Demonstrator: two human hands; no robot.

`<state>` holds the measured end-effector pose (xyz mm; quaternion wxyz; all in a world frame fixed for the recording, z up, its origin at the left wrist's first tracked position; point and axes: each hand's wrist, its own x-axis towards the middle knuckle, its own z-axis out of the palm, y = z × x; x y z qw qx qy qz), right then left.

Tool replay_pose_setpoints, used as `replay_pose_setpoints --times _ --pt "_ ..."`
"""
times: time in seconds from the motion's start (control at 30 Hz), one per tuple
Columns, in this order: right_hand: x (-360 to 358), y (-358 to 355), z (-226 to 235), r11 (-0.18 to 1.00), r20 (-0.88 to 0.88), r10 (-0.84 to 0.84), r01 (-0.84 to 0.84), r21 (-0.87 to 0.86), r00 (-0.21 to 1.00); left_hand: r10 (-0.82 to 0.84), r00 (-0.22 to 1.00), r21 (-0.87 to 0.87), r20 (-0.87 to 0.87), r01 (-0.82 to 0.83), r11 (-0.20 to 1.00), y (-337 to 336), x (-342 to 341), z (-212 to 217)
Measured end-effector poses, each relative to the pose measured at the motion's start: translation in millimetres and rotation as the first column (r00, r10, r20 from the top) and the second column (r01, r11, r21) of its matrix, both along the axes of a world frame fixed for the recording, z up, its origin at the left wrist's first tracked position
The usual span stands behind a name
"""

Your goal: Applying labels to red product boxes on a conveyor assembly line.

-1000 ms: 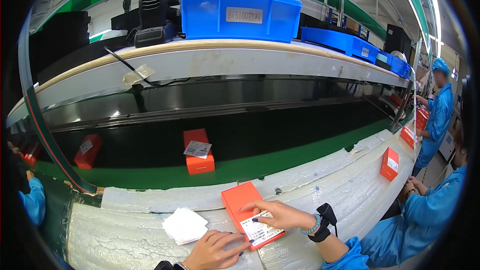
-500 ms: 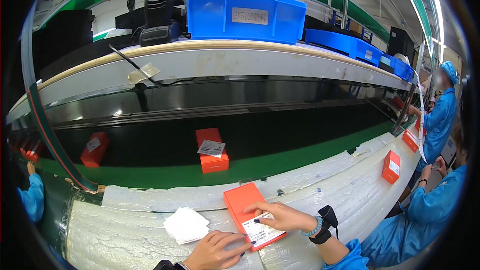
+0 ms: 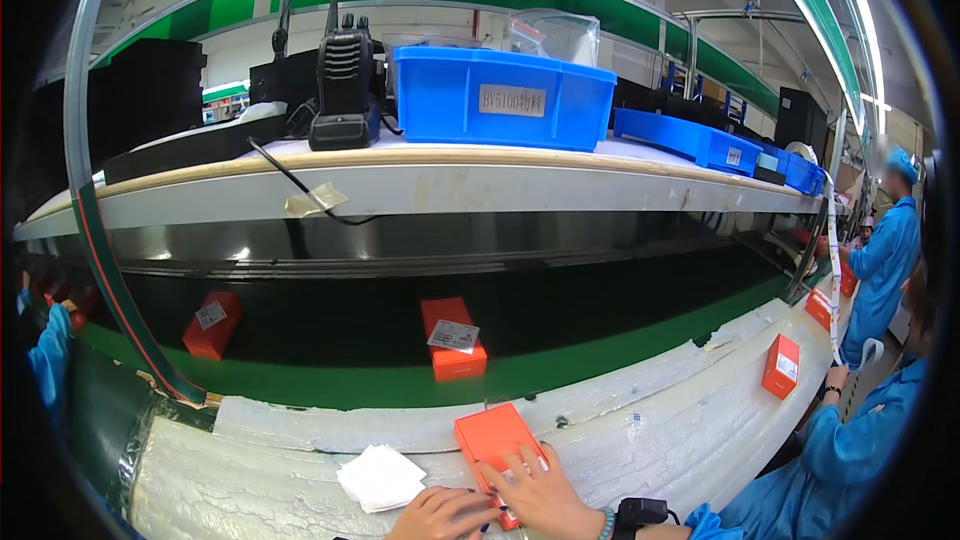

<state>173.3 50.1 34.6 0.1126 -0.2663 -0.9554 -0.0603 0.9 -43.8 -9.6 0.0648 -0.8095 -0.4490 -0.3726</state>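
Note:
An orange flat box [image 3: 488, 437] lies on the white padded bench edge in front of me. My right hand [image 3: 540, 488] presses flat on the near end of the box, fingers spread over a white label. My left hand [image 3: 442, 515] rests curled at the box's near left corner, touching it, beside a small stack of white paper sheets [image 3: 380, 477]. A black watch and a bead bracelet sit on my right wrist.
Behind the bench a green-edged black conveyor belt [image 3: 330, 385] carries two orange boxes [image 3: 452, 338] [image 3: 211, 323]. Another orange box [image 3: 781, 366] stands on the bench at right. Co-workers in blue stand at right. The shelf above holds a blue bin [image 3: 500, 96] and a black radio [image 3: 344, 80].
The view has tilted upward, so my hands sit lower in the picture. My right hand went from pinching the label to pressing flat on it. The belt boxes shifted right.

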Motion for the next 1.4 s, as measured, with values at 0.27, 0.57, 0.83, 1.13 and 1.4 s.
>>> replay_pose_setpoints --times 0.27,0.57,0.83,1.13,1.4 --pt "20.5 42.8 -15.0 0.967 -0.065 0.253 -0.254 -0.014 0.965 0.145 0.969 -0.03 0.201 -0.142 0.989 -4.8 -10.3 1.1" --pt "113.6 173.5 -38.4 0.814 0.126 -0.521 0.448 0.369 0.844 0.133 0.972 -0.031 0.194 -0.129 0.991 0.3 -5.8 -2.5" --pt "-34.9 197.2 -19.7 0.962 -0.21 -0.193 0.143 -0.234 0.959 0.167 0.968 -0.058 0.19 -0.158 0.986 -2.6 -10.3 -3.7" --pt "-88.6 217.0 -43.7 0.91 -0.276 -0.411 0.407 -0.073 0.869 0.177 0.963 -0.076 0.204 -0.164 0.983 1.2 -7.9 -7.4" --pt "-22.0 76.1 -5.7 0.963 -0.369 -0.27 0.249 -0.105 0.89 0.186 0.964 -0.097 0.193 -0.17 0.981 0.1 -7.5 -10.3"
